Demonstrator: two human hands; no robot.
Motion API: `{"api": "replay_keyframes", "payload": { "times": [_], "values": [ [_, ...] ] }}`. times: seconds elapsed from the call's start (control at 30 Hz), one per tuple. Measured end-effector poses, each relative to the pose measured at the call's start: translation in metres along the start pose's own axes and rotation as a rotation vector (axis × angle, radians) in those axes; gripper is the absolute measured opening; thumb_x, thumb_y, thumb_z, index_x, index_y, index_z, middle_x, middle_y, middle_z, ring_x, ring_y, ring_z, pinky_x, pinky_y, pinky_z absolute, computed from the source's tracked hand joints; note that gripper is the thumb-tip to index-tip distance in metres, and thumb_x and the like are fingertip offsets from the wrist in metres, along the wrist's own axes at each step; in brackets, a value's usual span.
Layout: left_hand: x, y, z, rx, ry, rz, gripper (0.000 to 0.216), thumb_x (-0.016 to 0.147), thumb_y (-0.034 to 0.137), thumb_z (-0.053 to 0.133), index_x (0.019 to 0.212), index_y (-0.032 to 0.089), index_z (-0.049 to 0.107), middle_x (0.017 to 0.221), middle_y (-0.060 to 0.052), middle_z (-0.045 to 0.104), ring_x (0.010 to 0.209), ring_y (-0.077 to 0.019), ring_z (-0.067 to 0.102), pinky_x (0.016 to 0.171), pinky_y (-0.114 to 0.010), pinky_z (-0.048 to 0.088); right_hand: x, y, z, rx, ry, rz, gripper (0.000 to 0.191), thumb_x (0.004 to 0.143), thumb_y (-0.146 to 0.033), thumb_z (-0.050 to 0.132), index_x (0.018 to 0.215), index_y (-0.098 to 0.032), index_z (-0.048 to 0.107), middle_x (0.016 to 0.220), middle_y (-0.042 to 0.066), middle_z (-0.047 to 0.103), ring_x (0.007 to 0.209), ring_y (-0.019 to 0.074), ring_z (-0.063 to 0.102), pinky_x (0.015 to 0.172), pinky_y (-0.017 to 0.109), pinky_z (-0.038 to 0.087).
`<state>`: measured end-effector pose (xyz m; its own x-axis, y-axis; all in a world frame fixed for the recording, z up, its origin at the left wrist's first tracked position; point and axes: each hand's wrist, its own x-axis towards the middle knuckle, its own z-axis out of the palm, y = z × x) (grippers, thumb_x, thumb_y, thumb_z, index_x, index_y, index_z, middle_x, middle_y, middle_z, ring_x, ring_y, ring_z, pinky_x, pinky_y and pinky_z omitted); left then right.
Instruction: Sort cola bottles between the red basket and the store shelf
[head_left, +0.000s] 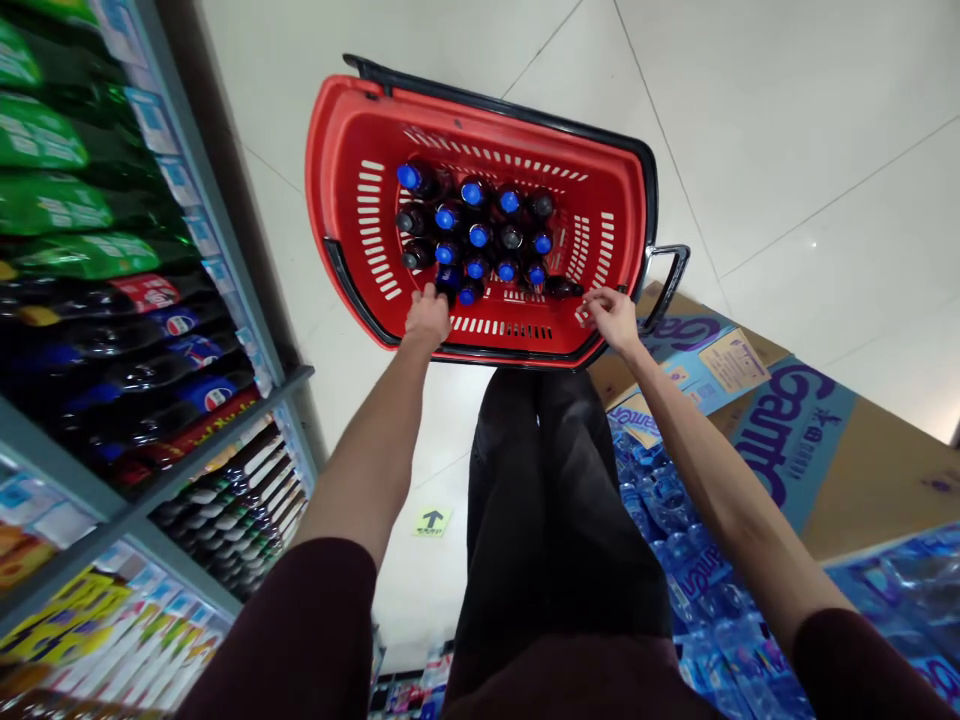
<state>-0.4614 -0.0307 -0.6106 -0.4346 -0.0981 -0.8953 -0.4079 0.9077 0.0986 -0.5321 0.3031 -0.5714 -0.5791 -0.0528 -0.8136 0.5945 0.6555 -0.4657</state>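
A red shopping basket (337,150) stands on the floor with several dark bottles upright inside, most with blue caps and some with black ones. At the basket's near left side, my left hand (429,315) is closed around a dark bottle with a blue label (448,280), standing against the others. My right hand (611,315) is inside the near right part, its fingers bent and pinched at the end of a tilted dark bottle (562,287). Its fingertips partly hide that end.
Shelves (187,130) with green and dark soda bottles rise at the left. A black basket handle (667,290) sticks out on the right. Cardboard cartons (870,470) and packs of blue water bottles (705,570) are stacked at right. A floor arrow sticker (432,521) lies left of my legs.
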Motion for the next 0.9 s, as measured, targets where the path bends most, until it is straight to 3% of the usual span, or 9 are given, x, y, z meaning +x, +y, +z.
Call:
{"api": "replay_keyframes", "payload": {
  "times": [0.17,0.27,0.33,0.47,0.57,0.63,0.7,0.8,0.9],
  "values": [
    [-0.067,0.015,-0.007,-0.067,0.117,0.009,0.038,0.085,0.013,0.056,0.122,0.009,0.064,0.139,-0.025,0.048,0.126,-0.0429,0.049,0.107,-0.054,0.047,-0.046,-0.003,0.019,-0.158,-0.147,0.070,0.021,0.094,-0.017,0.052,0.104,-0.014,0.069,0.088,0.004,0.076,0.064,0.0087,0.067,0.074,0.021,0.055],
    [-0.120,0.021,-0.021,-0.129,0.206,-0.007,0.034,0.081,0.010,0.057,0.115,0.012,0.062,0.130,-0.024,0.052,0.123,-0.0418,0.051,0.107,-0.054,0.046,-0.100,-0.014,0.026,-0.270,-0.248,0.054,0.009,0.092,-0.016,0.064,0.096,-0.014,0.071,0.083,0.002,0.073,0.075,0.0110,0.068,0.089,0.028,0.056],
    [-0.159,0.026,-0.034,-0.180,0.259,-0.006,0.036,0.077,0.008,0.059,0.112,0.014,0.059,0.126,-0.022,0.053,0.121,-0.0407,0.052,0.106,-0.052,0.046,-0.141,-0.024,0.027,-0.323,-0.302,0.037,0.012,0.094,-0.023,0.068,0.098,-0.012,0.070,0.087,0.002,0.071,0.083,0.0121,0.068,0.093,0.033,0.057],
    [-0.246,0.039,-0.062,-0.302,0.371,0.028,0.033,0.071,0.004,0.058,0.098,0.020,0.052,0.115,-0.017,0.055,0.115,-0.0359,0.055,0.100,-0.046,0.049,-0.221,-0.042,0.017,-0.370,-0.373,-0.036,0.020,0.098,-0.031,0.066,0.103,-0.012,0.069,0.092,0.003,0.070,0.087,0.0120,0.068,0.092,0.034,0.059],
    [-0.314,0.048,-0.083,-0.380,0.447,0.075,0.028,0.070,0.002,0.054,0.086,0.023,0.043,0.104,-0.014,0.057,0.108,-0.0332,0.056,0.096,-0.044,0.049,-0.269,-0.054,0.000,-0.374,-0.360,-0.116,0.018,0.096,-0.026,0.067,0.107,-0.012,0.069,0.096,0.003,0.071,0.088,0.0122,0.068,0.094,0.034,0.059],
    [-0.360,0.052,-0.094,-0.426,0.474,0.130,0.028,0.070,0.002,0.050,0.080,0.024,0.036,0.096,-0.011,0.057,0.101,-0.0311,0.057,0.093,-0.043,0.049,-0.293,-0.063,-0.012,-0.359,-0.329,-0.176,0.030,0.088,-0.019,0.071,0.117,-0.014,0.067,0.106,0.005,0.072,0.087,0.0131,0.068,0.095,0.035,0.059],
    [-0.407,0.053,-0.103,-0.476,0.490,0.204,0.029,0.068,0.003,0.048,0.078,0.025,0.033,0.091,-0.008,0.057,0.097,-0.0291,0.057,0.091,-0.041,0.048,-0.311,-0.075,-0.022,-0.328,-0.289,-0.252,0.058,0.078,-0.019,0.075,0.134,-0.016,0.060,0.127,0.009,0.067,0.095,0.0160,0.069,0.098,0.038,0.059],
    [-0.474,0.049,-0.110,-0.556,0.514,0.322,0.028,0.062,0.005,0.047,0.076,0.024,0.033,0.087,-0.006,0.056,0.094,-0.0265,0.057,0.089,-0.038,0.047,-0.331,-0.098,-0.028,-0.257,-0.238,-0.409,0.093,0.068,-0.026,0.082,0.152,-0.019,0.042,0.155,0.016,0.047,0.124,0.0235,0.062,0.114,0.042,0.053],
    [-0.537,0.043,-0.114,-0.618,0.559,0.401,0.025,0.060,0.006,0.047,0.074,0.024,0.035,0.082,-0.004,0.054,0.089,-0.0246,0.057,0.083,-0.036,0.047,-0.350,-0.126,-0.025,-0.177,-0.266,-0.578,0.104,0.061,-0.034,0.089,0.152,-0.018,0.041,0.156,0.016,0.046,0.141,0.0278,0.052,0.124,0.044,0.043]
  ]
}}
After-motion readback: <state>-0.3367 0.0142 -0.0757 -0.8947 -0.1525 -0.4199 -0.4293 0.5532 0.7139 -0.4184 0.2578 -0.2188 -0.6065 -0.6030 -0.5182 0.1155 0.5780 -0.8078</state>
